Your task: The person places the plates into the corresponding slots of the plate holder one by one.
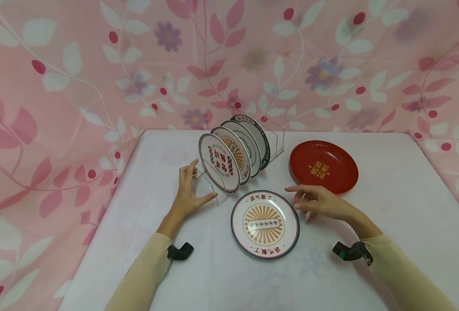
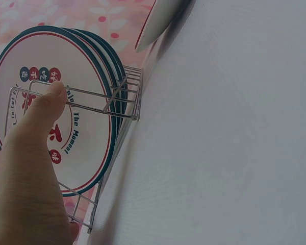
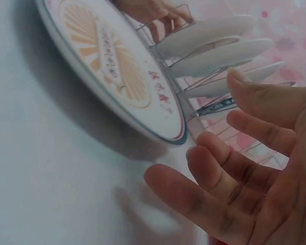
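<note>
A wire plate rack holds several round plates on edge; the front plate is white with red lettering. My left hand grips the near end of the rack, its thumb along a wire in the left wrist view and its fingers at the other side. Flat on the table in front of the rack lies a white plate with a gold sunburst and a dark rim. Just right of that plate, my right hand hovers with loosely bent, parted fingers and nothing in them; its fingertips are close to the rim.
Behind my right hand sits a round red dish with gold characters. A white cloth covers the table, and a pink floral curtain hangs along its back edge. Each wrist wears a black strap-on camera.
</note>
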`<act>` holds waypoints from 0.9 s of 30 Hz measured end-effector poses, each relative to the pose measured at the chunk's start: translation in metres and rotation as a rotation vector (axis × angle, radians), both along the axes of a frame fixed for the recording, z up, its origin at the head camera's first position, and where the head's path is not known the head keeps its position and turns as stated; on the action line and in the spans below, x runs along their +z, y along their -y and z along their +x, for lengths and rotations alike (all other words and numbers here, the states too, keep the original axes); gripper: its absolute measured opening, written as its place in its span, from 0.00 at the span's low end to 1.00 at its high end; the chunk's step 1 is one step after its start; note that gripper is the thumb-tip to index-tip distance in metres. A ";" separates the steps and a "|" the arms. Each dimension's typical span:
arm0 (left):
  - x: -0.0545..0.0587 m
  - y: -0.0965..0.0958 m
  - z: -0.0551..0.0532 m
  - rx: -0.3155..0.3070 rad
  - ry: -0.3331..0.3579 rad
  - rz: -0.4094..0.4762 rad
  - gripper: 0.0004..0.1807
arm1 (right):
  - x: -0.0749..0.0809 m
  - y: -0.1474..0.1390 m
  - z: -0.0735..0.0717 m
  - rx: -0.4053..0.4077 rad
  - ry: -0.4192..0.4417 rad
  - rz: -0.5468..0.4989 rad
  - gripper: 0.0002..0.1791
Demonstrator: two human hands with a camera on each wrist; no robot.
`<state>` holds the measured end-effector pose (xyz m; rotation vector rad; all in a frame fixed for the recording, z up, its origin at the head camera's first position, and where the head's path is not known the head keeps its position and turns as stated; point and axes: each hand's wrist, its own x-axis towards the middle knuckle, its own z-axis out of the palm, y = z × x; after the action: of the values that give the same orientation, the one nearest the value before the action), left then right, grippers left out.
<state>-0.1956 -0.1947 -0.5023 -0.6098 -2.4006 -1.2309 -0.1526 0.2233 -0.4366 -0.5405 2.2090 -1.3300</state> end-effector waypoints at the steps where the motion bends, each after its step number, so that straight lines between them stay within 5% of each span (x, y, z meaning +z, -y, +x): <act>1: 0.000 0.000 0.000 0.000 0.002 -0.001 0.64 | -0.003 -0.001 0.001 0.006 0.009 -0.005 0.30; 14: 0.001 0.000 0.002 0.004 0.032 -0.010 0.64 | -0.026 0.004 0.006 0.032 0.000 0.008 0.33; 27: 0.001 0.000 0.002 0.005 0.028 -0.009 0.64 | -0.025 0.011 0.007 -0.011 -0.023 0.095 0.32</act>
<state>-0.1935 -0.1946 -0.5012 -0.5923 -2.4305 -1.2355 -0.1460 0.2127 -0.4614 -0.5114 2.2836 -1.2231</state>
